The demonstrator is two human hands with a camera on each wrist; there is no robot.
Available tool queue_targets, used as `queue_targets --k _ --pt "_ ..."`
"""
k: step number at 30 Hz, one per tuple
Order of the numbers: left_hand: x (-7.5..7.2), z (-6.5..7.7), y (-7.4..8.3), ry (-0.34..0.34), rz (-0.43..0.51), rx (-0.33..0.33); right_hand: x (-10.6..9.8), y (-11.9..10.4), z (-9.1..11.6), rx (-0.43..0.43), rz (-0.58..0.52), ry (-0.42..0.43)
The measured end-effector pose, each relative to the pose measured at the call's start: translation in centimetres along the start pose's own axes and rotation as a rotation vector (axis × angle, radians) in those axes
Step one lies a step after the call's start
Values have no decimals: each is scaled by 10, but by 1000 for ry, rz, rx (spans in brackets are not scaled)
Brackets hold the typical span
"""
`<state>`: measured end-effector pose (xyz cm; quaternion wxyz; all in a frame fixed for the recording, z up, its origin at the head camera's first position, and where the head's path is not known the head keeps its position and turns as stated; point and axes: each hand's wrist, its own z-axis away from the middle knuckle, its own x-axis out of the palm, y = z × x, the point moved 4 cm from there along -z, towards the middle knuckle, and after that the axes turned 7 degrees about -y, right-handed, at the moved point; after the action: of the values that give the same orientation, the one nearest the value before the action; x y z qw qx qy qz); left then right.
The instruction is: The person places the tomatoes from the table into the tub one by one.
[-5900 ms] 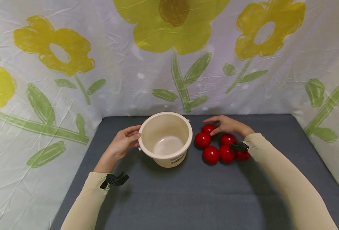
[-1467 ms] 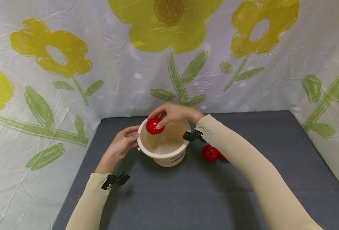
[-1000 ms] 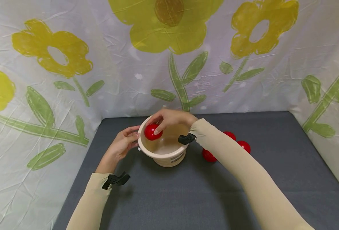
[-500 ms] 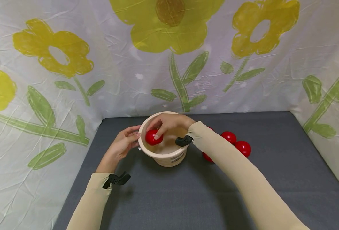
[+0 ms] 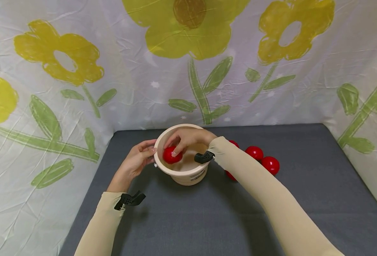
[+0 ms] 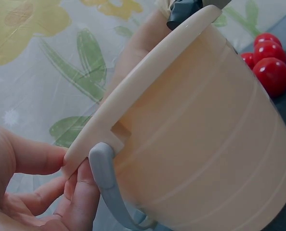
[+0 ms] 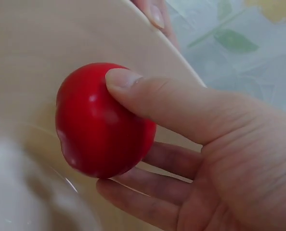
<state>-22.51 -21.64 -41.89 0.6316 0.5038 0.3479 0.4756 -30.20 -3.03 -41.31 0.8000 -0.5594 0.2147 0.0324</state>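
Note:
A cream bucket [image 5: 191, 173] with a thick rim stands on the dark cloth in the head view. My left hand [image 5: 134, 161] pinches its rim on the left side, thumb above and fingers below. The bucket's grey handle [image 6: 104, 178] hangs beside those fingers in the left wrist view. Inside the bucket, my right hand [image 5: 189, 137] holds a glossy red fruit [image 7: 102, 125], round and lobed at one end. The thumb presses its upper side, with fingers beneath it. In the head view the fruit is near the left inner wall, low in the bucket.
Several more red fruits [image 5: 270, 165] lie on the dark cloth [image 5: 182, 220] to the bucket's right, partly hidden behind the right sleeve [image 5: 255, 170]. A flower-printed curtain [image 5: 134, 89] rises behind the table and along its sides.
From the fruits on the right, my right hand has carried one over the rim and lowered it into the bucket. My left hand keeps its hold on the rim.

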Motion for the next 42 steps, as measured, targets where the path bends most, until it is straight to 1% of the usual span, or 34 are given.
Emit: queue_targets --k 6,12,19,24,25,28,31,32,35,39,42 --pt "-1 0 -1 -4 2 1 -1 1 -1 12 -33 40" --pt "0 0 -1 -6 3 3 -2 0 -1 3 -46 40" --pt "-1 0 0 -25 6 15 -3 0 -1 21 -56 53" --pt "-1 0 0 -25 11 13 -5 -4 3 10 -87 67" --pt "-1 0 0 -25 13 12 -5 -5 5 7 -115 66" --pt "-1 0 0 -25 18 9 -10 -12 14 -12 -121 76" --pt "-1 0 0 -26 26 12 -19 -21 24 -46 -87 87" --pt "-1 0 0 -26 29 12 -22 -24 27 -58 -46 97" --pt "-1 0 0 -21 33 10 -30 -30 39 -79 -11 116" --pt "0 0 0 -8 22 5 -40 -33 59 -96 -11 142" --pt "0 1 0 -1 8 4 -48 -32 75 -110 -17 176"
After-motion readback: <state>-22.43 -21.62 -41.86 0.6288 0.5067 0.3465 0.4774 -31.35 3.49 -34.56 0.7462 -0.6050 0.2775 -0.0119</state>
